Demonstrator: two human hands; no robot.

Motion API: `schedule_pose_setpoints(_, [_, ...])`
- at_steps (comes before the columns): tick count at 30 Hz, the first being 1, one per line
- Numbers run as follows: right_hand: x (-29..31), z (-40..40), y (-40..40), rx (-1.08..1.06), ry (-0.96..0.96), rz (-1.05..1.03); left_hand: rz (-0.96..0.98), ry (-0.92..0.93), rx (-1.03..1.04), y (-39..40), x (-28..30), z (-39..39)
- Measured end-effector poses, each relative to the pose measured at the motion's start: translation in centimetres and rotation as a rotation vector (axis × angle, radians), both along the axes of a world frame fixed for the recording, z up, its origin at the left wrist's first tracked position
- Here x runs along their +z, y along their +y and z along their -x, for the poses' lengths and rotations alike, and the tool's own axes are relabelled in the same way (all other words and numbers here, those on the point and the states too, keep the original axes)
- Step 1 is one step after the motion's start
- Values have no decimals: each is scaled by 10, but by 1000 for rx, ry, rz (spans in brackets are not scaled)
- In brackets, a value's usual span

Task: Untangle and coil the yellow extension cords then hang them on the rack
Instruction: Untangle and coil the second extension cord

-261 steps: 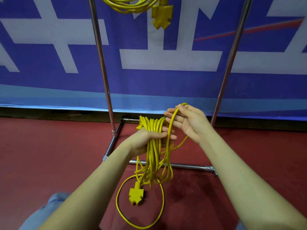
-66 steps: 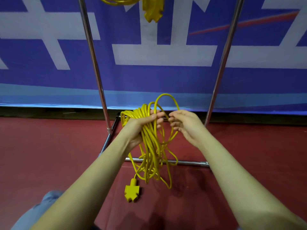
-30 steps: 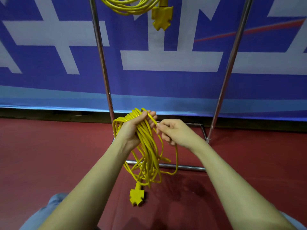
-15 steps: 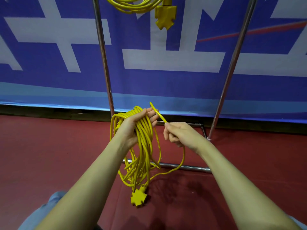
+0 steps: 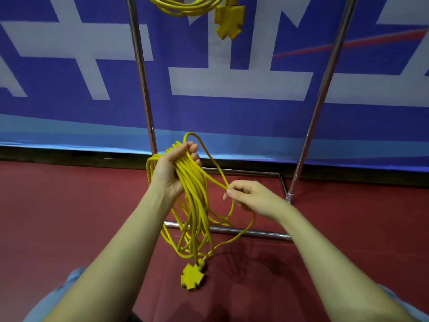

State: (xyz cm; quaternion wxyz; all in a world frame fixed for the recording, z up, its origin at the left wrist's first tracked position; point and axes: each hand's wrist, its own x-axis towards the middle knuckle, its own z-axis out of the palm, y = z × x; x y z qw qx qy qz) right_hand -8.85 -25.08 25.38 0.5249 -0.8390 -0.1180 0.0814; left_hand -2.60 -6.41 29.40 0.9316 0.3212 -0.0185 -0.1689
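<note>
The left hand (image 5: 173, 169) grips a bundle of cord (image 5: 196, 205) loops, which hang down to a socket (image 5: 192, 278) just above the red floor (image 5: 58, 217). The right hand (image 5: 251, 198) pinches one strand running from the top of the bundle. Behind stands the rack (image 5: 141, 73), with a second cord (image 5: 185, 6) and its socket (image 5: 229, 22) hanging at the top, before a blue banner (image 5: 232, 117).

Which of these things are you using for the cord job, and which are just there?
For the job:
- bundle of yellow extension cord loops, held in the left hand
- loose yellow strand, pinched by the right hand
- shiny metal rack
- coiled yellow cord already hanging on the rack

Just there:
- blue and white banner
- red floor
</note>
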Motion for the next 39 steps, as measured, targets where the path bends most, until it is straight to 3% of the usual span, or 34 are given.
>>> schedule_pose_setpoints(6, [12, -4, 13, 27, -9, -52, -72, 4, -31, -10, -4, 8])
schedule_pose_setpoints(16, [-3, 0, 6, 42, 85, -155, 46, 12, -146, -13, -2, 1])
schedule_pose_setpoints(24, [4, -1, 12, 34, 68, -249, -60, -1, -126, -20, -2, 7])
schedule_pose_setpoints(29, [1, 1, 14, 89, 82, -203, -17, -9, -225, -16, -4, 2])
schedule_pose_setpoints(33, [-13, 2, 6, 110, 155, -94, 58, -125, -400, -2, -8, -7])
schedule_pose_setpoints(39, [-25, 3, -7, 89, 148, 3, 5, -219, -489, 4, -15, -7])
